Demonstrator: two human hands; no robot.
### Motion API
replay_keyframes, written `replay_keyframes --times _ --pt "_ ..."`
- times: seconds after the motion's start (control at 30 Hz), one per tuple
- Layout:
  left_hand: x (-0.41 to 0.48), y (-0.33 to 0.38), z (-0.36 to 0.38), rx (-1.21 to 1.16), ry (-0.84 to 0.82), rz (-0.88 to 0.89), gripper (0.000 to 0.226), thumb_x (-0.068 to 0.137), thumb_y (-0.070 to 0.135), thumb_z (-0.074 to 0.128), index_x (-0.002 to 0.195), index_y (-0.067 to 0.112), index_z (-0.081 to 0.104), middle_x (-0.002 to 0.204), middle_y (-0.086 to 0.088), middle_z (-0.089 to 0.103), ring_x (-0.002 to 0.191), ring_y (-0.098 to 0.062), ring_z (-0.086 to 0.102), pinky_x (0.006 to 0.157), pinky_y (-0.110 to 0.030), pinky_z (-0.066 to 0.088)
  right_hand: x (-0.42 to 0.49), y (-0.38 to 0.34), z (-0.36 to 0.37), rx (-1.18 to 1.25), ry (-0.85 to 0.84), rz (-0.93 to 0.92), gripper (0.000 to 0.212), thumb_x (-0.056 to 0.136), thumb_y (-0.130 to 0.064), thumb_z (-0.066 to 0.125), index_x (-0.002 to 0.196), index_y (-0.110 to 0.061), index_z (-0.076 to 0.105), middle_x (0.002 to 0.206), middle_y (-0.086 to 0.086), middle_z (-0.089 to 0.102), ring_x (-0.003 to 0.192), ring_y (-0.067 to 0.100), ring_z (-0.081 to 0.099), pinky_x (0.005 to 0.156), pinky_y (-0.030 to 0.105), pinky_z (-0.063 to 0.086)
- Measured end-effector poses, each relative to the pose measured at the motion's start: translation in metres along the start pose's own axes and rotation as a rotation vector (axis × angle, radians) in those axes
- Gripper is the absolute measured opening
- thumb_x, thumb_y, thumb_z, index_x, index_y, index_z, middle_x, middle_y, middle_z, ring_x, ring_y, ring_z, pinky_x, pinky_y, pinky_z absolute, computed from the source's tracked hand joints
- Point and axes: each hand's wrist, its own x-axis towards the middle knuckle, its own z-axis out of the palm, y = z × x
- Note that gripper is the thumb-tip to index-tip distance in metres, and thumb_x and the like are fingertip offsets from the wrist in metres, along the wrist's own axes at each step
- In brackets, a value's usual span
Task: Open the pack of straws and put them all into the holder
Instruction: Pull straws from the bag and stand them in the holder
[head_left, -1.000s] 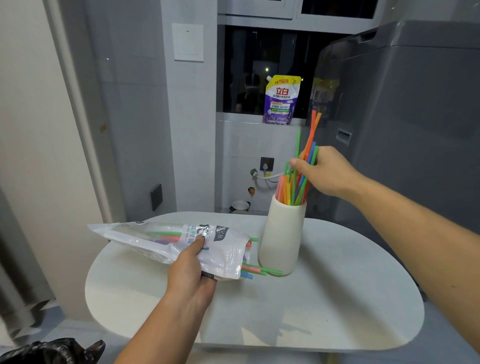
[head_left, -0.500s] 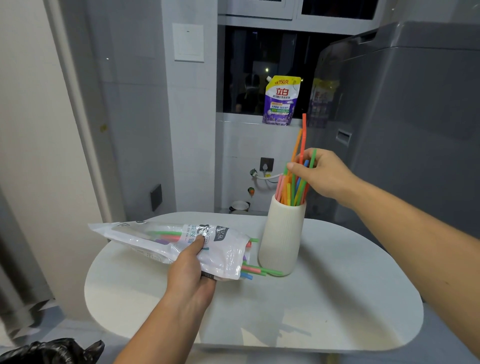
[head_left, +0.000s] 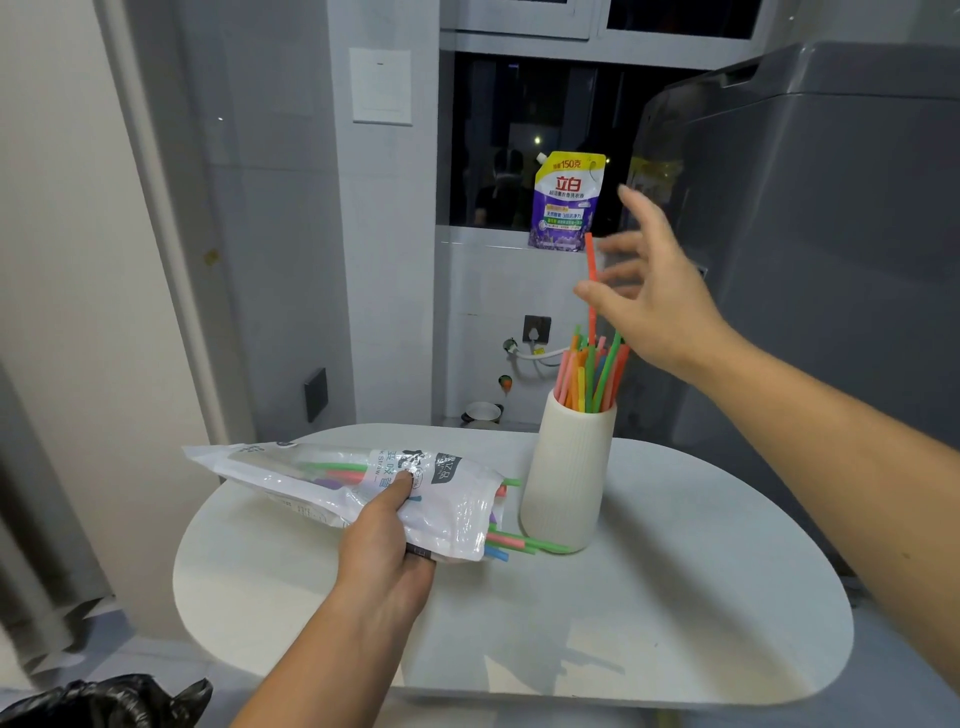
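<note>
Head view: I see a white oval table (head_left: 675, 597) beside a grey appliance (head_left: 831, 234). My left hand (head_left: 384, 551) is clamped on the straw pack (head_left: 363, 483) lying on the table, straws poking out its open end. My right hand (head_left: 654, 291) hangs above the holder (head_left: 569, 478), fingers spread and empty; an orange-red straw (head_left: 590, 275) stands tallest among those in it.
</note>
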Motion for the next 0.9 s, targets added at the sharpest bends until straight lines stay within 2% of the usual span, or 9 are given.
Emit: replay_keyframes --times 0.13,0.33,0.43,0.53,0.63,0.7,0.73,0.83,0.9 --pt "-0.001 -0.001 0.002 0.000 0.013 0.002 0.038 0.101 0.008 0.058 0.139 0.007 0.058 0.132 -0.014 0.070 0.120 -0.034 0.067 0.078 -0.048 0.057 0.011 -0.019 -0.003 -0.134 -0.048 -0.127 0.061 0.099 -0.024 0.057 0.153 -0.034 0.030 0.134 -0.003 0.054 0.109 0.013 0.060 0.090 0.032 0.055" --pt "0.003 -0.002 -0.002 0.022 -0.009 0.013 0.038 0.101 0.010 0.058 0.139 0.007 0.057 0.133 -0.017 0.069 0.122 -0.038 0.065 0.104 -0.061 0.049 0.011 -0.009 0.005 -0.277 -0.116 -0.045 0.032 0.102 -0.033 0.049 0.131 -0.023 0.059 0.116 -0.003 0.065 0.106 0.015 0.062 0.087 0.035 0.056" --pt "0.001 -0.001 -0.001 0.011 -0.001 0.014 0.037 0.101 0.009 0.057 0.138 0.006 0.058 0.132 -0.016 0.069 0.122 -0.036 0.066 0.102 -0.058 0.051 0.005 0.000 0.008 -0.331 -0.132 0.055 0.040 0.104 -0.040 0.041 0.115 -0.012 0.068 0.108 0.004 0.071 0.100 0.019 0.066 0.074 0.025 0.053" --pt "0.000 -0.001 0.001 0.007 0.017 0.009 0.038 0.101 0.009 0.058 0.139 0.007 0.058 0.132 -0.014 0.070 0.121 -0.034 0.066 0.089 -0.052 0.056 -0.004 0.005 0.009 -0.401 -0.290 0.189 0.059 0.103 -0.051 0.031 0.108 -0.006 0.069 0.107 0.011 0.070 0.095 0.022 0.067 0.061 0.019 0.044" --pt "-0.001 -0.001 0.001 -0.001 0.023 0.012 0.039 0.101 0.008 0.058 0.139 0.007 0.057 0.132 -0.014 0.070 0.121 -0.033 0.067 0.085 -0.049 0.057 -0.007 0.005 0.008 -0.415 -0.300 0.201 0.051 0.103 -0.052 0.030 0.124 -0.016 0.059 0.124 0.006 0.062 0.117 0.027 0.060 0.080 0.030 0.052" --pt "-0.001 -0.001 0.001 -0.004 0.018 0.008 0.039 0.101 0.008 0.058 0.139 0.007 0.057 0.132 -0.015 0.069 0.121 -0.034 0.066 0.085 -0.049 0.057 -0.007 0.000 0.008 -0.411 -0.285 0.166 0.055 0.103 -0.053 0.030 0.149 -0.025 0.038 0.153 0.004 0.042 0.137 0.027 0.044 0.105 0.043 0.045" --pt "-0.002 -0.001 0.001 -0.001 0.018 0.004 0.038 0.101 0.008 0.058 0.139 0.007 0.057 0.133 -0.015 0.069 0.121 -0.034 0.066 0.085 -0.049 0.057 -0.007 -0.002 0.009 -0.411 -0.333 0.163 0.058 0.103 -0.053 0.029 0.153 -0.025 0.032 0.158 0.003 0.036 0.140 0.026 0.040 0.108 0.044 0.040" --pt "-0.003 0.000 0.001 0.005 0.019 0.002 0.038 0.101 0.008 0.058 0.139 0.007 0.058 0.132 -0.014 0.069 0.121 -0.033 0.067 0.082 -0.048 0.057 -0.014 0.000 0.016 -0.477 -0.540 0.215 0.053 0.104 -0.050 0.026 0.144 -0.021 0.046 0.143 0.008 0.051 0.129 0.028 0.051 0.098 0.037 0.044" --pt "-0.003 0.001 0.002 0.009 0.023 -0.002 0.038 0.101 0.009 0.058 0.139 0.007 0.058 0.131 -0.014 0.070 0.120 -0.033 0.067 0.080 -0.047 0.057 -0.015 0.003 0.017 -0.521 -0.510 0.173 0.052 0.104 -0.051 0.026 0.142 -0.022 0.046 0.143 0.007 0.051 0.131 0.029 0.050 0.098 0.039 0.046"
